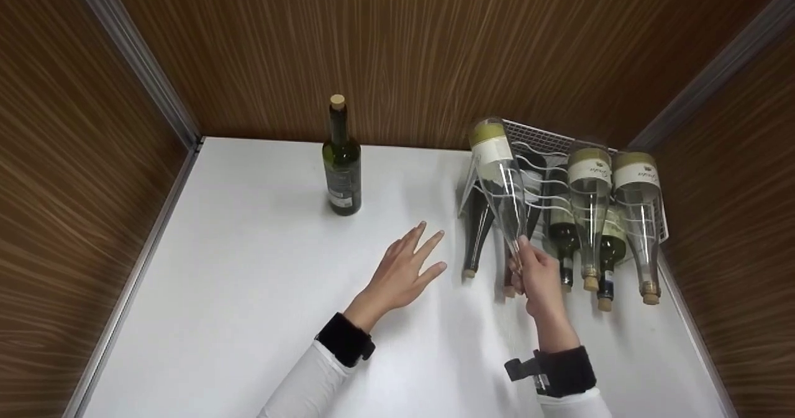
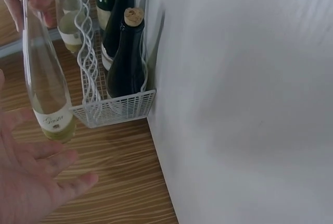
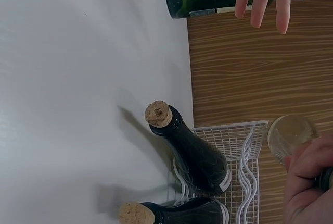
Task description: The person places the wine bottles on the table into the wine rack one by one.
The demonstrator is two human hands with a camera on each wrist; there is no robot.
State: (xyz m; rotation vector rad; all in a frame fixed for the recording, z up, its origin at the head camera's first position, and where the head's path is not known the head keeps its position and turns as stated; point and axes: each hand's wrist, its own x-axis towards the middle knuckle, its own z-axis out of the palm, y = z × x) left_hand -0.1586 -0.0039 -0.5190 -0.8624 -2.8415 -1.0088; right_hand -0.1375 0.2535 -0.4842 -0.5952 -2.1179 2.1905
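Observation:
My right hand (image 1: 541, 275) grips a clear glass bottle (image 1: 503, 185) by its neck. That bottle has a white label and a yellow-green band, and its base points up and away over the left end of a white wire rack (image 1: 540, 133). In the left wrist view the clear bottle (image 2: 48, 78) hangs beside the rack's wavy wires. Left of the rack, my left hand (image 1: 397, 275) holds nothing, its fingers spread above the white table. Dark corked bottles (image 1: 478, 228) lie in the rack's lower level, necks toward me.
Two more clear bottles (image 1: 590, 200) with corks lie on the rack's upper level, to the right. A green corked bottle (image 1: 341, 172) stands upright near the back edge of the white table (image 1: 261, 250). Wood-grain panels (image 1: 372, 45) enclose the back and sides.

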